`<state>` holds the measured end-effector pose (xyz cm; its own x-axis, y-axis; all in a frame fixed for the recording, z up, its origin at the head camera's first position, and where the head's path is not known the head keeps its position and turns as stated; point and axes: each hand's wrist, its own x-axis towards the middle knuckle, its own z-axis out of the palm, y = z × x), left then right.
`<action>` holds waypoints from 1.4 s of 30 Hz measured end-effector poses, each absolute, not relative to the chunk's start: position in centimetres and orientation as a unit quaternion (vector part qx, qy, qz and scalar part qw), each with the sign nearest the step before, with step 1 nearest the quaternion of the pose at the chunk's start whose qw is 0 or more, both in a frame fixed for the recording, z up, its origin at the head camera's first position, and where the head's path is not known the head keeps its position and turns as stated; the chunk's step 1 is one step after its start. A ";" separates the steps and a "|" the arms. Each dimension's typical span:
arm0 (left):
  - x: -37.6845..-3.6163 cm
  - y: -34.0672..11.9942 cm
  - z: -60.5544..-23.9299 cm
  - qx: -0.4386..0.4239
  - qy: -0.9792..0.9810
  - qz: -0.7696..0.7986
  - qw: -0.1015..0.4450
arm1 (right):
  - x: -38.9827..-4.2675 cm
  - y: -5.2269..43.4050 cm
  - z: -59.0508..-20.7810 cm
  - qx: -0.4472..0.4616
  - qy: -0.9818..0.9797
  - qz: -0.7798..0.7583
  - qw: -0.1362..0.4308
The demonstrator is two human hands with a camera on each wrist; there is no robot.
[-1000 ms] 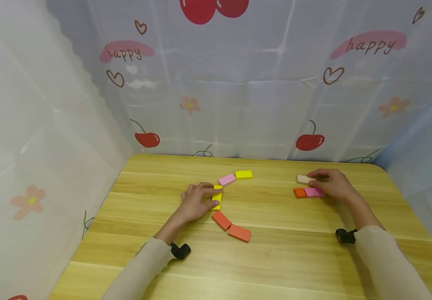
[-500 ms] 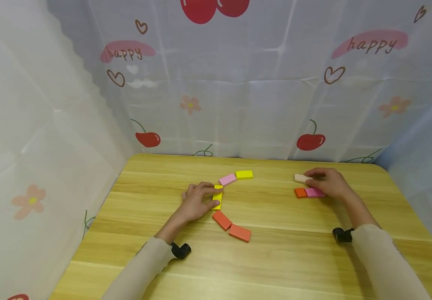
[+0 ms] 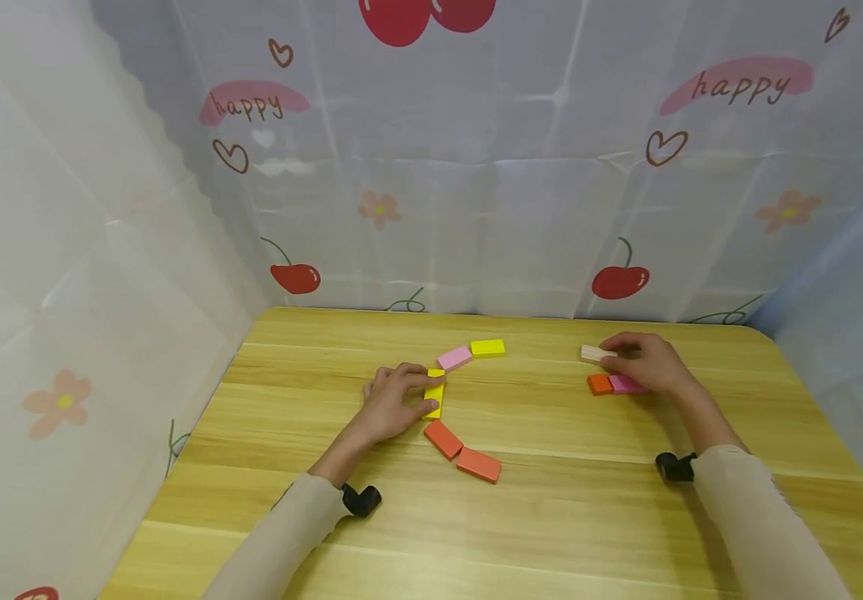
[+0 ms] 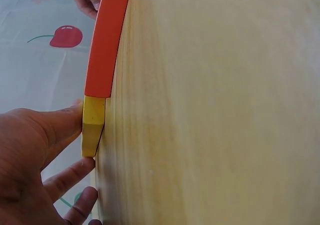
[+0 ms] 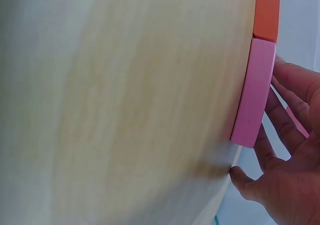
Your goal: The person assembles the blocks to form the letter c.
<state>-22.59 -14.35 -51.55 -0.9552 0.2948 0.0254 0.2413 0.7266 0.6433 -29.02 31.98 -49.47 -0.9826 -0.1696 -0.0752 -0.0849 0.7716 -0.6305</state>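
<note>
In the head view my left hand (image 3: pixel 389 407) pinches a yellow block (image 3: pixel 435 397) lying on the table, thumb near one end and fingers at the other. The left wrist view shows the same yellow block (image 4: pixel 93 122) butting against an orange-red block (image 4: pixel 106 45). At the right, my right hand (image 3: pixel 652 365) holds a plain wooden block (image 3: pixel 593 353) by its right end. Just in front of it lie a pink block (image 3: pixel 626 384) and a small orange block (image 3: pixel 600 384), end to end. From the right wrist, the pink block (image 5: pixel 255 92) hides the wooden one.
A light pink block (image 3: pixel 455 358) and another yellow block (image 3: pixel 487 348) continue a curve behind the left hand. Two orange-red blocks (image 3: pixel 479 465) lie in front of it. A printed curtain (image 3: pixel 476 233) hangs along the back edge of the wooden table (image 3: pixel 551 533).
My right hand has slid a little to the left with the wooden block, past the pink and orange blocks. The left hand stays in place on the yellow block.
</note>
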 end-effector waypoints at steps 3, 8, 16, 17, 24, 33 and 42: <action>-22.6 -14.3 -51.5 0.143 0.928 0.342 0.039 | -29.0 31.7 -49.5 -0.067 0.938 -0.335 0.064; -22.6 -14.4 -51.6 0.144 0.926 0.348 0.039 | -29.2 31.2 -49.6 -0.071 0.936 -0.339 0.063; -22.5 -14.3 -51.4 0.147 0.922 0.356 0.039 | -29.6 30.5 -49.9 -0.080 0.937 -0.336 0.056; -22.5 -14.3 -51.4 0.148 0.922 0.357 0.039 | -29.6 30.5 -49.9 -0.080 0.937 -0.335 0.056; -22.6 -14.3 -51.3 0.150 0.924 0.350 0.038 | -30.0 30.0 -49.8 -0.086 0.940 -0.326 0.056; -22.6 -14.4 -51.3 0.145 0.925 0.348 0.037 | -29.9 28.9 -49.3 -0.091 0.939 -0.327 0.061; -22.6 -14.3 -51.4 0.143 0.926 0.347 0.038 | -30.1 27.9 -49.4 -0.092 0.941 -0.320 0.065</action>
